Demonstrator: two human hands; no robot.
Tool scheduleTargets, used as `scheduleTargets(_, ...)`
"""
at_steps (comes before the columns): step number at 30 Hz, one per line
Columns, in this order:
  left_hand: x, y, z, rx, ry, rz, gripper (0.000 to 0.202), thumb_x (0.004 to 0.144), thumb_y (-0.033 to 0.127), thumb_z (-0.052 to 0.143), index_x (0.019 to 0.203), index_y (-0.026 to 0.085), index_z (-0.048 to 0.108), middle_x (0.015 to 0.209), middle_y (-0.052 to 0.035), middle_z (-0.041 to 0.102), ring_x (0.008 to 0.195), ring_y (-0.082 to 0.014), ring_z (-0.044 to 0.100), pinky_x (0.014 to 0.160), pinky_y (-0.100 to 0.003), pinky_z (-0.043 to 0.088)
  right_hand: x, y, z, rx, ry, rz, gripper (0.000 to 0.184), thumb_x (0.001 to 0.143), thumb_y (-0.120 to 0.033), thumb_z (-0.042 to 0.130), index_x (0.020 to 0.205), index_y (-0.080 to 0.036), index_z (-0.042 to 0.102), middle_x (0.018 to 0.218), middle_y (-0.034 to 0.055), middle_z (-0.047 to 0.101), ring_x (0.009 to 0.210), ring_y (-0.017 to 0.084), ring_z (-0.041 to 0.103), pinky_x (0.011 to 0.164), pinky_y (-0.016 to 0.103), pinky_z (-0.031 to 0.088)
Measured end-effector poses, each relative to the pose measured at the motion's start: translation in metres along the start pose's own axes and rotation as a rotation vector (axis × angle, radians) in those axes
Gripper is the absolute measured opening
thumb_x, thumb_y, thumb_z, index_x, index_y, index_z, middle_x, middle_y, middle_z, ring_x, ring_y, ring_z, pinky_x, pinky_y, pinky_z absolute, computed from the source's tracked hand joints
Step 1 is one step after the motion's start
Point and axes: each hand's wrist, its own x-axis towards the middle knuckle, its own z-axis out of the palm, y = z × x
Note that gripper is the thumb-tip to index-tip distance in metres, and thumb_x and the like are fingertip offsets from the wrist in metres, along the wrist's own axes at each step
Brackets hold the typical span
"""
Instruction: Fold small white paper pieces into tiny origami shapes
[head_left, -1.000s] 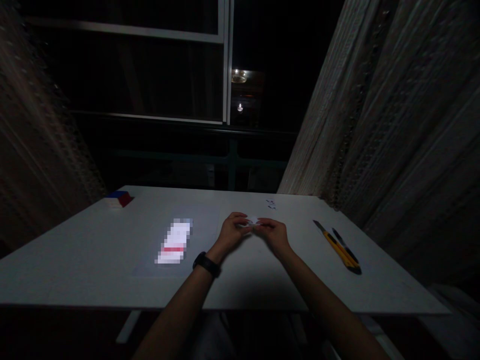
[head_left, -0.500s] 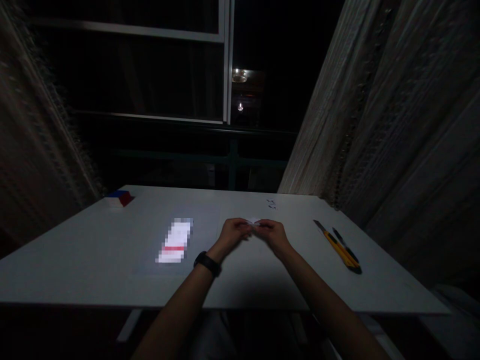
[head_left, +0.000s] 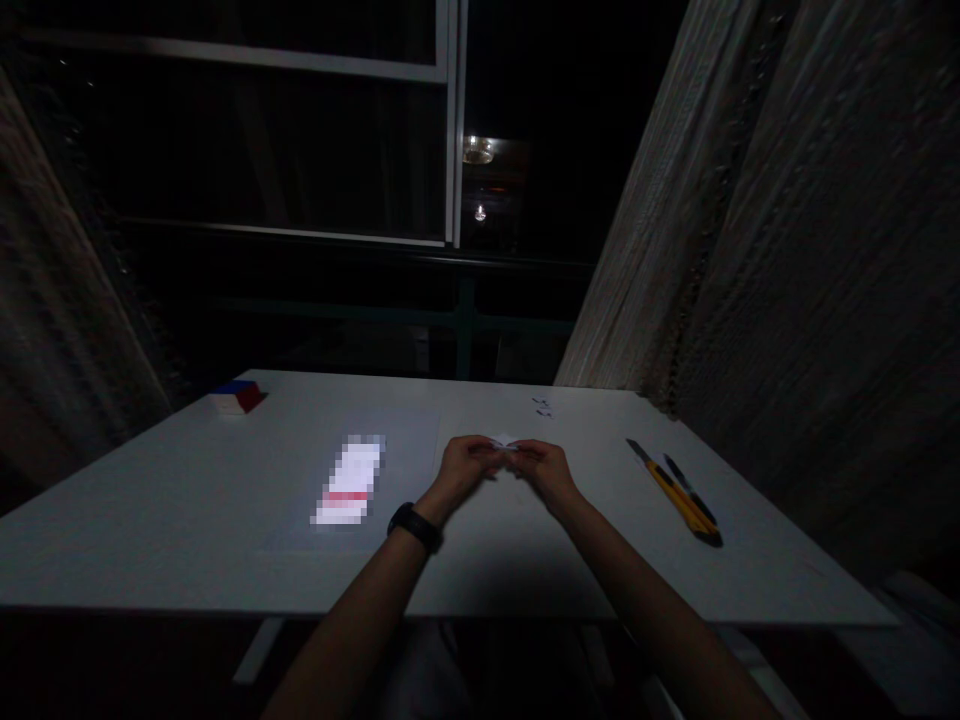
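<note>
Over the middle of the white table [head_left: 480, 570], my left hand [head_left: 466, 468] and my right hand [head_left: 546, 468] meet at the fingertips. Between them they pinch a small piece of white paper [head_left: 505, 440], most of it covered by the fingers. The fingers of both hands are closed on its two sides. A dark watch [head_left: 415, 527] is on my left wrist. Just beyond my hands lie small white scraps with dark marks [head_left: 543, 408], too small to read.
A lit, pixelated phone screen [head_left: 350, 482] glows left of my hands, on a pale sheet. To the right lie a yellow utility knife [head_left: 682, 500] and a black pen [head_left: 690, 488]. A blue, red and white block [head_left: 238, 397] sits at the far left. Curtains [head_left: 637, 210] flank a dark window.
My hands stay in nearly the same place, still pinching the paper. A little more of its white shows between the fingertips. The scene looks slightly darker.
</note>
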Motion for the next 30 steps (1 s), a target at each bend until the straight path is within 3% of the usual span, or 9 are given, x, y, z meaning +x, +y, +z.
scheduleTargets(6, 0.0018, 0.0000, 0.0014, -0.031, 0.041, -0.060, 0.030, 0.051, 0.017, 0.077, 0.073, 0.008, 0.059, 0.060, -0.0058, 0.063, 0.051, -0.0130, 0.058, 0.043, -0.022, 0.046, -0.0004, -0.0009, 0.0014, 0.030, 0.063, 0.051, 0.040, 0.036, -0.032, 0.081, 0.066, -0.014, 0.061, 0.053, 0.0016, 0.062, 0.046, 0.014, 0.054, 0.044, 0.025, 0.039)
scheduleTargets(17, 0.0001, -0.0016, -0.0034, -0.076, 0.001, -0.155, 0.032, 0.053, 0.017, 0.075, 0.080, 0.009, 0.059, 0.069, -0.0084, 0.066, 0.058, -0.0157, 0.062, 0.044, -0.020, 0.046, -0.0016, 0.0003, 0.0005, 0.086, 0.011, 0.099, 0.034, 0.041, -0.027, 0.079, 0.065, -0.014, 0.059, 0.051, -0.0001, 0.061, 0.043, 0.011, 0.052, 0.041, 0.022, 0.035)
scheduleTargets(23, -0.0006, 0.0005, -0.0049, -0.073, -0.055, -0.159, 0.030, 0.052, 0.022, 0.076, 0.075, 0.008, 0.061, 0.068, -0.0090, 0.066, 0.057, -0.0155, 0.062, 0.043, -0.020, 0.045, -0.0021, -0.0002, -0.0002, 0.072, 0.006, 0.085, 0.035, 0.044, -0.027, 0.077, 0.074, -0.014, 0.063, 0.054, 0.0008, 0.063, 0.042, 0.012, 0.052, 0.038, 0.021, 0.034)
scheduleTargets(30, -0.0034, 0.0025, -0.0044, -0.073, -0.041, -0.177, 0.032, 0.052, 0.021, 0.077, 0.076, 0.009, 0.061, 0.067, -0.0085, 0.066, 0.060, -0.0173, 0.064, 0.042, -0.019, 0.046, -0.0026, 0.0007, 0.0002, 0.053, 0.030, 0.049, 0.030, 0.043, -0.027, 0.077, 0.067, -0.015, 0.063, 0.053, 0.0006, 0.062, 0.043, 0.012, 0.052, 0.037, 0.022, 0.035)
